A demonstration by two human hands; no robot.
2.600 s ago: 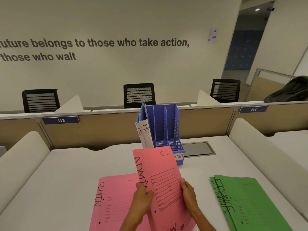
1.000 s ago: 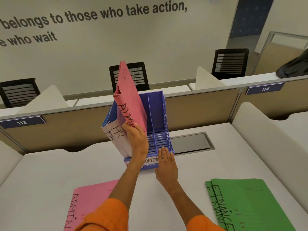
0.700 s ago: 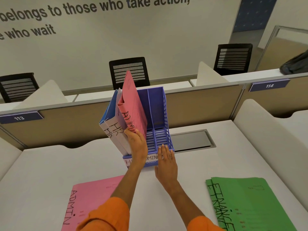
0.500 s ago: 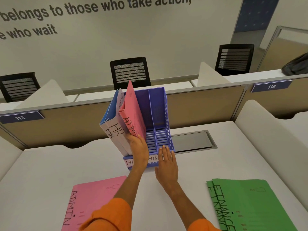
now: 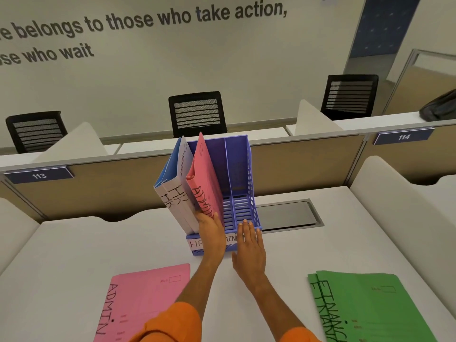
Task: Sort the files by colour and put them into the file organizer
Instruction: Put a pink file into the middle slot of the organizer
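A blue-purple file organizer [image 5: 243, 169] stands mid-desk with three slots. Two blue/white files [image 5: 176, 191] marked HR lean in its left slot. A pink file [image 5: 204, 183] marked ADMIN stands tilted in the middle slot, and my left hand [image 5: 212, 233] grips its lower front edge. My right hand [image 5: 248, 245] lies flat, fingers apart, against the organizer's front lip. Another pink ADMIN file [image 5: 145, 299] lies flat at the near left. Two green FINANCE files [image 5: 370, 307] lie stacked at the near right.
A grey cable hatch [image 5: 286, 214] is set into the white desk [image 5: 74, 255] just right of the organizer. A beige partition [image 5: 111, 186] closes the back, rounded white dividers stand on both sides, and black chairs [image 5: 197, 112] sit beyond.
The pink file went from held flat over the desk up to the organizer, then sank into the middle slot. My right hand let go of it and settled on the organizer's front.
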